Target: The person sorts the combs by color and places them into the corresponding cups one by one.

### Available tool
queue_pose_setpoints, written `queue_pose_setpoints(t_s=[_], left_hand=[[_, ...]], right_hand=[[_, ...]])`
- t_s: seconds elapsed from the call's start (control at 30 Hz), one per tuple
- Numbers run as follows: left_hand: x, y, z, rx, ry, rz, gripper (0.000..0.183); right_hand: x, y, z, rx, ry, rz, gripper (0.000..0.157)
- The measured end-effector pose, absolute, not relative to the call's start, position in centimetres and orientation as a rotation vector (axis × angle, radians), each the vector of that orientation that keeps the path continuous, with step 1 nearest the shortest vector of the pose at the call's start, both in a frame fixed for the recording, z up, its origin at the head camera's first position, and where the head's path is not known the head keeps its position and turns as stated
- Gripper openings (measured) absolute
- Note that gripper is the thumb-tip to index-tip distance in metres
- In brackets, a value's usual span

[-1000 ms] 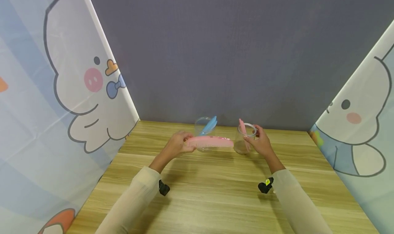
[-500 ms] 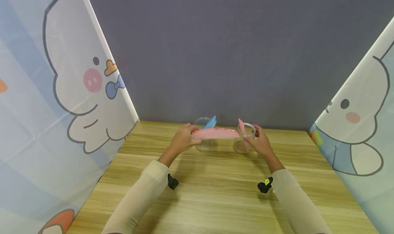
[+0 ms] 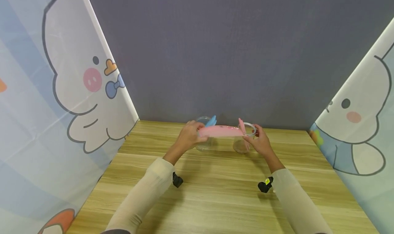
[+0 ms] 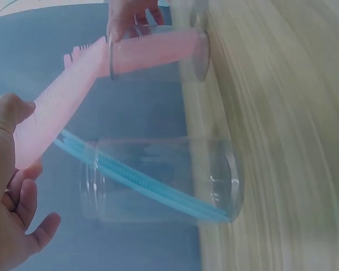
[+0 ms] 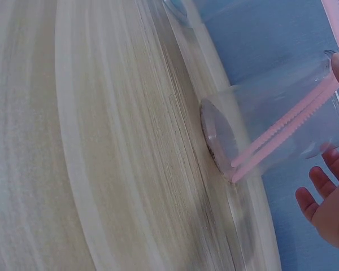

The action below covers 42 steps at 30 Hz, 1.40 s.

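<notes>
My left hand [image 3: 189,136] pinches one end of a pink comb [image 3: 221,131], held level above the table. The comb's far end meets the rim of the right clear jar [image 5: 271,101]; in the left wrist view it overlaps the combs jutting out there. Two pink combs [image 5: 288,118] lean inside that upright jar. My right hand [image 3: 260,141] grips the jar near its rim, thumb in front, fingers partly behind it. Behind my left hand stands a second clear jar [image 4: 158,206], with blue combs [image 4: 135,176] slanting out of its mouth; the head view partly hides it.
Both jars stand near the back edge of the wood-grain table [image 3: 215,199]. A grey panel [image 3: 221,56] rises just behind them. Cartoon-printed cloths [image 3: 24,124] hang at both sides.
My left hand has carried the pink comb to the right and slightly up, bringing its far end to the right jar's rim. My right hand and both jars have stayed put.
</notes>
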<state>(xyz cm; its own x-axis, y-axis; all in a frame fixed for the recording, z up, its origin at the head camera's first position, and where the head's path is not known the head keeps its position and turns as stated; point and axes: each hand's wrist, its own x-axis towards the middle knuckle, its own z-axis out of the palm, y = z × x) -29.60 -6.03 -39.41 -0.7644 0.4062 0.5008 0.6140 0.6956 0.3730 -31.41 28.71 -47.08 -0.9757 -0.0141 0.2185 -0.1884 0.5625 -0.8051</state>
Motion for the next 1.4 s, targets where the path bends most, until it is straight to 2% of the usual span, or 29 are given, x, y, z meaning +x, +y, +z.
queue_pose_setpoints(t_s=[0.5,1.13,1.4], left_hand=[[-29.8,-3.4,-37.9,-0.753,-2.452,-0.529,0.045],[-30.3,-0.1,-36.9,-0.649,-2.488,-0.532,0.050],[-30.6,1.1,-36.6,-0.620,-2.475,-0.741,0.056]], right_hand=[[-31.4,28.7,-47.3,0.178,-2.598,1.387,0.080],[-31.3,28.7,-47.1,0.178,-2.604,1.408,0.084],[-31.1,28.7,-47.0,0.185,-2.601,1.419,0.083]])
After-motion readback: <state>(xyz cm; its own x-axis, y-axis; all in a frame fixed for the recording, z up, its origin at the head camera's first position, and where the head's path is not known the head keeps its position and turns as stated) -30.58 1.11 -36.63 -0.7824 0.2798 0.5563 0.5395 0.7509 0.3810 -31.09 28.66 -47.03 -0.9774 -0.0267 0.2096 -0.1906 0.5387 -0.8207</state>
